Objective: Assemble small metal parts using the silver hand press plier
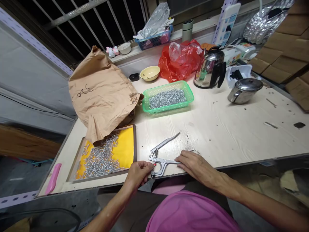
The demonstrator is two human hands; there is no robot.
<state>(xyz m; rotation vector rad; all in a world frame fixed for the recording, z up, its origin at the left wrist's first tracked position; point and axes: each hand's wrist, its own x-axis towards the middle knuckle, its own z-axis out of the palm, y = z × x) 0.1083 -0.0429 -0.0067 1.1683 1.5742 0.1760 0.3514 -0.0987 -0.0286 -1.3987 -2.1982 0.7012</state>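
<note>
A grey metal hand press tool lies at the table's front edge, its two handles spread apart. My right hand is closed round the end of its lower handle. At the tool's jaw, my left hand is pinched beside a small red part; whatever is between its fingertips is too small to make out. Left of my left hand is a shallow tray with a yellow lining and many small silvery metal pieces. Behind the tool, a green basket contains more such pieces.
A brown paper bag leans over the tray's back. A pink-handled object lies at the left corner. Further back are a cream bowl, red plastic bags, a kettle and a lidded steel pot.
</note>
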